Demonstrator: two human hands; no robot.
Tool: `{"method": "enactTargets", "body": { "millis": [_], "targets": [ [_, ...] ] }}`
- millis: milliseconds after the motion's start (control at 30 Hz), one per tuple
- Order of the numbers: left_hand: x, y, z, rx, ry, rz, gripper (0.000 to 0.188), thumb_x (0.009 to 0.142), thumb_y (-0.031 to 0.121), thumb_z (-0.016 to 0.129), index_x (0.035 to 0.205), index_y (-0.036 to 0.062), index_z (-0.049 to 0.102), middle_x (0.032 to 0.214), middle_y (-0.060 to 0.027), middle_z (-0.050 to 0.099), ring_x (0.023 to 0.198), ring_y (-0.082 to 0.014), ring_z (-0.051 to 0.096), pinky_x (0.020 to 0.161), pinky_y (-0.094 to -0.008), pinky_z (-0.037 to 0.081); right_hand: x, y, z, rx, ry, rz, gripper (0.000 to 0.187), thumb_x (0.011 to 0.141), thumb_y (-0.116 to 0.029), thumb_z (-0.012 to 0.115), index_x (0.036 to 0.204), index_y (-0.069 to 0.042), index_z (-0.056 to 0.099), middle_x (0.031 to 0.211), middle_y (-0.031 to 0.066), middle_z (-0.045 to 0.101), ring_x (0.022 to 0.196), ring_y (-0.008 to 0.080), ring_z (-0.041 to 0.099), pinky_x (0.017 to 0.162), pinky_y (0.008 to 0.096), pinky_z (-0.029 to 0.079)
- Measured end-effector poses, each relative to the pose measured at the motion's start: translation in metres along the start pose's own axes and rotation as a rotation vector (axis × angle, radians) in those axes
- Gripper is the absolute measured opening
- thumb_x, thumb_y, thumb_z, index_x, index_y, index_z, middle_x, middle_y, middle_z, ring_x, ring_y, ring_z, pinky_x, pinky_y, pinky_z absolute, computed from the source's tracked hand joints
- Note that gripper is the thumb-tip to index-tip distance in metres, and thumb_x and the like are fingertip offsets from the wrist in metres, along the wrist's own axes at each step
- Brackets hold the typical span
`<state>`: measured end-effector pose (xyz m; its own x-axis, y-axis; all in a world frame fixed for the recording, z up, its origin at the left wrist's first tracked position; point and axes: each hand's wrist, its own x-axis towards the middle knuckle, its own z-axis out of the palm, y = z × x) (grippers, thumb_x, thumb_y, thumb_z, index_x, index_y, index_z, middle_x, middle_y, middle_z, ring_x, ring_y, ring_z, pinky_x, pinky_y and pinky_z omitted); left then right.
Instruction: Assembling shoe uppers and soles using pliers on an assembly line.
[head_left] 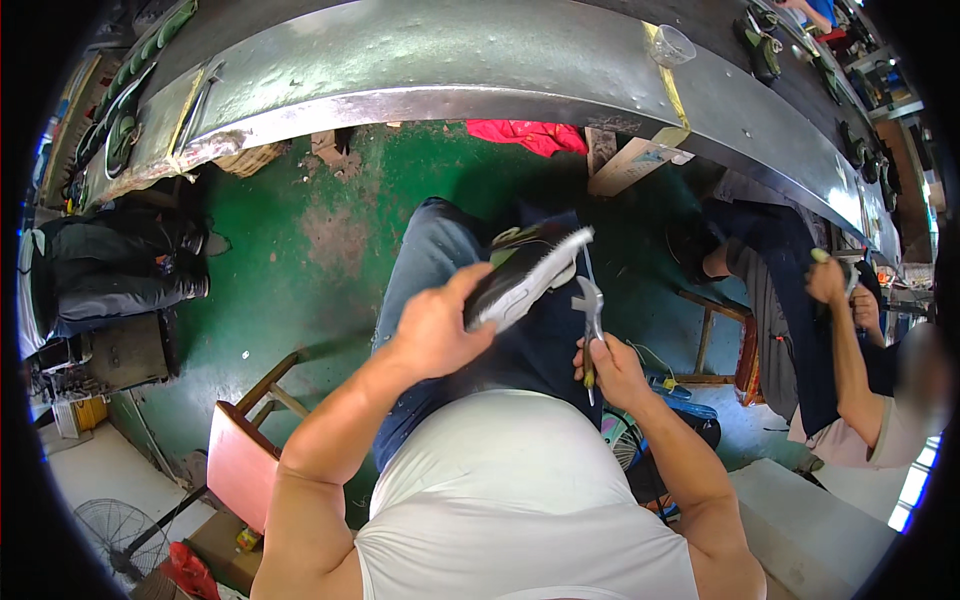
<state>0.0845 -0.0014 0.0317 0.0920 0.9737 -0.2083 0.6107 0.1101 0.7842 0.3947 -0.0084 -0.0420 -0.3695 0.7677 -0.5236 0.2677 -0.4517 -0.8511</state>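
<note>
Grn flr (270, 240); shoe (522, 283) markings unclear

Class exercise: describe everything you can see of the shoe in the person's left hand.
The shoe is mostly near-black, with green parts and a thick, whitish sole edge that looks like moulded rubber or foam. It is held slanted above the person's jeans, its far end pointing forward and right. The left hand grips its near end. A hammer-like metal tool is just right of it; contact between them is unclear, as is which end is the toe.
</note>
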Motion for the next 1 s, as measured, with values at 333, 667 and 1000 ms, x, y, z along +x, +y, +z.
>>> {"method": "enactTargets", "body": {
  "millis": [333,667,1000],
  "targets": [
    [0.077,0.038,0.01,-0.741,0.095,-0.025,0.032,0.09,0.011,0.075,0.115,-0.0027,0.06,0.096,-0.0046,0.068,0.085,-0.0086,0.062,0.075,-0.0247,0.053,-0.015,0.008,-0.013,0.035,0.049,-0.042,0.027,0.102,-0.024,0.054,0.115,0.0,0.055,0.093,0.0068,0.065,0.074,0.0128,0.063,0.066,0.027,0.05],
    [0.038,-0.038,0.039,-0.215,-0.31,-0.143,0.069,0.088,0.013,0.069,0.149,-0.0021,0.04,0.107,-0.0215,0.071,0.095,-0.0298,0.071,0.086,-0.0376,0.055,-0.013,-0.042,0.012,-0.476,-0.182,-0.019,0.032,0.098,-0.027,0.057,0.114,0.0,0.053,0.09,0.0232,0.065,0.084,0.0405,0.065,0.076,0.0459,0.049],
    [0.033,-0.029,0.059,-0.099,0.191,-0.167,0.024,0.093,0.022,0.066,0.087,-0.0006,0.07,0.072,-0.019,0.067,0.059,-0.0266,0.065,0.058,-0.0357,0.05,0.006,-0.058,0.012,-0.744,-0.079,0.032,0.032,0.098,-0.029,0.056,0.103,0.003,0.054,0.089,0.0289,0.066,0.089,0.0473,0.064,0.079,0.0517,0.048]
  ]
}}
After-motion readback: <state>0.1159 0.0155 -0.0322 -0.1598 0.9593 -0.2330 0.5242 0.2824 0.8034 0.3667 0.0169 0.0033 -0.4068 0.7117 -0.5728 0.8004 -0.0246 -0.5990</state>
